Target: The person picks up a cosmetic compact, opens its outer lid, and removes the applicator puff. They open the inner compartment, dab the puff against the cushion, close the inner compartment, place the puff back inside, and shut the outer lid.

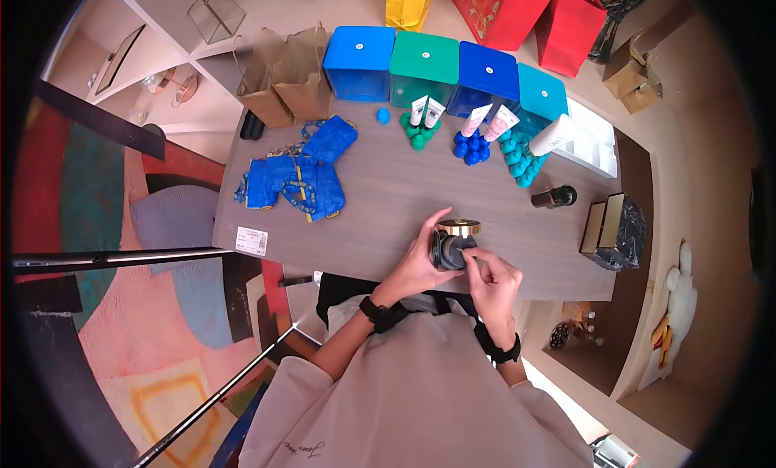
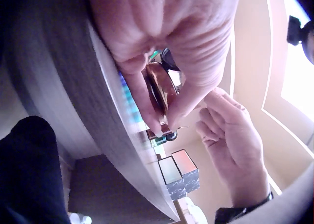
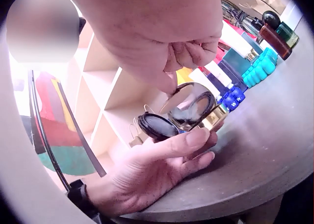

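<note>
Standing nearby, I see a person's left hand (image 1: 416,266) gripping an open, round black-and-gold compact (image 1: 441,248) over the near side of a brown wood-grain table (image 1: 388,185). The right hand (image 1: 493,280), fingers curled, pinches the edge of the compact's glossy, round grey disc (image 1: 457,256). I'd keep the compact steady and work lightly (2 fingertips should suffice), avoiding the shiny face.
</note>
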Action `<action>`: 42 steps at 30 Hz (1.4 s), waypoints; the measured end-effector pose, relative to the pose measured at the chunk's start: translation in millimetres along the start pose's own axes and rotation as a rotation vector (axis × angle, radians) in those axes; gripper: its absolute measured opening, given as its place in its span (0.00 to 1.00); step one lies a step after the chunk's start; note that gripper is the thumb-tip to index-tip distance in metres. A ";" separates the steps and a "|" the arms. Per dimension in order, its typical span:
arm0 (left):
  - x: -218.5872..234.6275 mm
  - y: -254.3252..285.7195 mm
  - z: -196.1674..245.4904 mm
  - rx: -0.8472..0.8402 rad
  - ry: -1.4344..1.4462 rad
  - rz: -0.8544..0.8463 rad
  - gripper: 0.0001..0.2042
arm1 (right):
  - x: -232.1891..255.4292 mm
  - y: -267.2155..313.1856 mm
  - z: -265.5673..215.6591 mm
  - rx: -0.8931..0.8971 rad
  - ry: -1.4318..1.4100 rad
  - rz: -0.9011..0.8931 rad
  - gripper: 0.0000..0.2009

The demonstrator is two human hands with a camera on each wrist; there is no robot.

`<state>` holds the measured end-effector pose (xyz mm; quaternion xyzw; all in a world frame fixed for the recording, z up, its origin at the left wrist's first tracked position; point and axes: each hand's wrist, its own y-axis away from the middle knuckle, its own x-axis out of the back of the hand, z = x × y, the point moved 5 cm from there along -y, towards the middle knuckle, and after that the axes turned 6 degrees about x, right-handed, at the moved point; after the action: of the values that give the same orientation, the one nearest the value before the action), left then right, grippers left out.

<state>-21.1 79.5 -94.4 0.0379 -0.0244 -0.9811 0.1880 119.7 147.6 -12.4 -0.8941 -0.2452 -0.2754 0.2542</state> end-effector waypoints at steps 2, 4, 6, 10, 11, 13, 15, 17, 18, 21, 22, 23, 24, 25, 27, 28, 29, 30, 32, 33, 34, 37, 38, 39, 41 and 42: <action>1.4 -0.3 1.8 -0.005 -0.011 0.001 0.58 | -3.5 -1.3 1.9 0.009 0.002 0.021 0.05; -1.0 1.5 1.4 -0.011 -0.018 -0.011 0.58 | -16.0 -1.6 9.9 0.003 0.090 -0.084 0.05; -1.0 1.1 -4.4 0.001 0.062 -0.002 0.58 | -12.6 -0.2 9.0 -0.005 0.056 -0.052 0.05; -0.4 4.2 -12.0 -0.062 0.035 0.020 0.57 | -9.0 -0.3 5.0 -0.024 0.040 -0.065 0.05; -0.8 4.6 -12.6 -0.061 0.038 0.015 0.57 | -8.8 0.4 6.1 -0.028 0.044 -0.063 0.05; 0.3 3.2 -12.7 -0.084 -0.049 0.015 0.57 | -12.8 0.5 10.7 -0.067 0.050 -0.132 0.06; -0.7 2.6 -14.1 -0.085 -0.026 0.017 0.57 | -6.2 1.2 7.6 -0.043 0.014 -0.091 0.06; 0.5 2.3 -9.4 -0.088 -0.009 0.018 0.58 | 1.1 -2.1 3.3 -0.018 -0.026 -0.046 0.06; 0.4 2.2 -9.8 -0.023 0.038 -0.009 0.58 | 4.3 -5.2 2.7 -0.022 -0.023 -0.044 0.06; 1.7 0.8 0.2 0.029 0.053 -0.051 0.58 | 5.9 -16.2 2.4 0.007 -0.021 -0.020 0.06; 1.9 0.1 3.7 0.016 0.025 -0.058 0.57 | 6.1 -20.6 1.6 0.044 -0.021 -0.005 0.05; 2.5 -0.4 6.1 0.014 0.024 -0.057 0.57 | 6.1 -23.3 3.6 0.045 -0.021 -0.005 0.05; 2.1 -1.2 6.7 0.050 0.032 -0.093 0.57 | 6.6 -26.1 5.1 0.076 -0.037 0.008 0.06; 1.9 -1.7 6.8 0.084 0.039 -0.127 0.56 | 7.3 -30.3 5.4 0.109 -0.054 0.021 0.06; 4.1 -1.7 9.3 0.096 0.029 -0.135 0.56 | 9.4 -39.4 4.5 0.143 -0.052 0.004 0.07; 4.3 -1.9 9.8 0.110 0.020 -0.147 0.56 | 11.3 -44.1 1.9 0.172 -0.047 -0.011 0.07; 5.0 -2.3 10.0 0.107 0.019 -0.146 0.56 | 13.1 -48.8 -2.1 0.198 -0.035 -0.046 0.08; 5.0 -2.4 10.0 0.089 0.025 -0.155 0.58 | 14.1 -51.8 -1.4 0.202 -0.035 -0.045 0.08; 5.2 -1.8 9.1 0.069 0.030 -0.163 0.59 | 12.8 -55.4 0.8 0.215 -0.034 -0.079 0.07; 5.1 -1.2 8.5 0.052 0.019 -0.161 0.60 | 11.8 -56.4 2.8 0.217 -0.034 -0.079 0.07; 5.2 -0.8 8.5 0.035 0.009 -0.158 0.61 | 10.6 -57.1 5.7 0.205 -0.058 -0.073 0.07; 3.8 -1.5 4.9 0.075 0.072 -0.201 0.63 | 9.9 -58.9 6.4 0.193 -0.082 -0.062 0.07; 3.4 -1.4 5.2 0.074 0.071 -0.199 0.63 | 10.1 -59.5 5.8 0.190 -0.082 -0.055 0.07; 2.7 -0.8 5.7 0.066 0.058 -0.190 0.64 | 9.6 -60.3 5.2 0.190 -0.082 -0.055 0.07; 2.3 0.4 6.4 0.059 0.044 -0.185 0.64 | 8.9 -62.7 5.0 0.168 -0.061 -0.037 0.07; 2.9 0.5 6.6 0.062 0.033 -0.179 0.64 | 8.4 -63.2 4.7 0.167 -0.061 -0.035 0.07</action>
<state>-24.2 78.1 -88.1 0.0618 -0.0482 -0.9920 0.0988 91.0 200.3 9.7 -0.8734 -0.2902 -0.2313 0.3154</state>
